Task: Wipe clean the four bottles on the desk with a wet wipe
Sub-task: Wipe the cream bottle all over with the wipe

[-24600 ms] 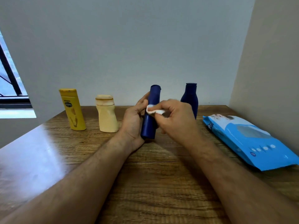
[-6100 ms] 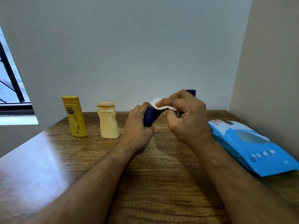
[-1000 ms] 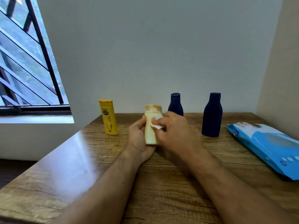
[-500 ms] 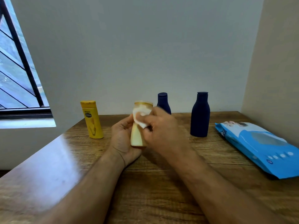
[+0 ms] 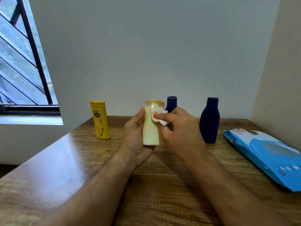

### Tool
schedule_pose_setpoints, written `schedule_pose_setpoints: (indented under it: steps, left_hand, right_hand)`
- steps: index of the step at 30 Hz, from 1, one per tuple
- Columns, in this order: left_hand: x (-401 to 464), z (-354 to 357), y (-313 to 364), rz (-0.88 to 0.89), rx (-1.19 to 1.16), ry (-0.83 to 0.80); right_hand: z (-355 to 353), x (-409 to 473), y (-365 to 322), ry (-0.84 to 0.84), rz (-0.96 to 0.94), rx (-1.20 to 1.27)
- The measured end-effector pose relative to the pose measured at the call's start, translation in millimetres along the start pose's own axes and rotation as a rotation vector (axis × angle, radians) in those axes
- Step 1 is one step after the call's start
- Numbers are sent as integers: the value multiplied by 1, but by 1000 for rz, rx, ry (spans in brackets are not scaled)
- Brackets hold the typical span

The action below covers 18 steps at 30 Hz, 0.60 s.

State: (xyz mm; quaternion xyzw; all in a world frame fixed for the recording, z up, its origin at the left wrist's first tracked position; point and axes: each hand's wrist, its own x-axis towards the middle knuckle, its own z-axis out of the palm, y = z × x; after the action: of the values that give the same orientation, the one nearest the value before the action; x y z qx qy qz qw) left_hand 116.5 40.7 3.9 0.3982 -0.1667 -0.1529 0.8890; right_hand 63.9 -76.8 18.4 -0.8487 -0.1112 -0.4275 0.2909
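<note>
Inspecting: one moment at the wooden counter point(image 5: 162, 185), seen from above the person's forearms.
Cream bottle point(image 5: 151, 132): upright, lifted just clear of the counter, cap uppermost, between the two hands.
Left hand point(image 5: 136, 136): grip curled round the cream bottle from its left side, thumb up along the shoulder, palm under the base.
Right hand point(image 5: 179, 129): grip pinching a folded white wet wipe point(image 5: 160, 117), fingertips pressing it against the bottle's upper right side, just below the cap.
Yellow bottle point(image 5: 100, 119): standing on the counter, well left of the hands, untouched.
Near blue bottle point(image 5: 209, 120): standing right of the right hand, apart from it.
Far blue bottle point(image 5: 171, 105): mostly hidden behind the hands; cap and shoulder show.
Wipes pack point(image 5: 267, 157): blue, lying flat at the counter's right edge.
Window point(image 5: 21, 62): barred, upper left.
</note>
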Motion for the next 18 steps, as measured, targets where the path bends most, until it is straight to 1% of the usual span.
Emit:
schedule_pose_setpoints:
  steps: [1,4,5,6,7,11,13,15,18]
  left_hand:
    - [0,1,2,21,-16,15]
    - [4,-2,6,45,-45,74]
    - [5,-4,7,46,-40,86]
    - [5,-5,7,45,-25,90]
    - [3,-5,7,39,-1,78]
    - [-2,-2,1,-28,97,25]
    - [-2,-1,0,-30,102,28]
    - [1,-1,0,5,67,63]
    - [9,-5,2,60,40,163]
  right_hand:
    - [-1,-1,-1,-48,-20,3]
    - [-4,-4,-2,-265,-73,-10]
    - [-4,-4,-2,-299,-77,-13]
    - [-5,-4,-2,-293,-76,-16]
    - [-5,-2,-1,-250,-67,-15]
    - [-7,5,3,51,81,97]
    - [-9,8,3,106,135,139]
    - [-10,6,2,44,133,176]
    - [-9,-1,-4,-164,50,260]
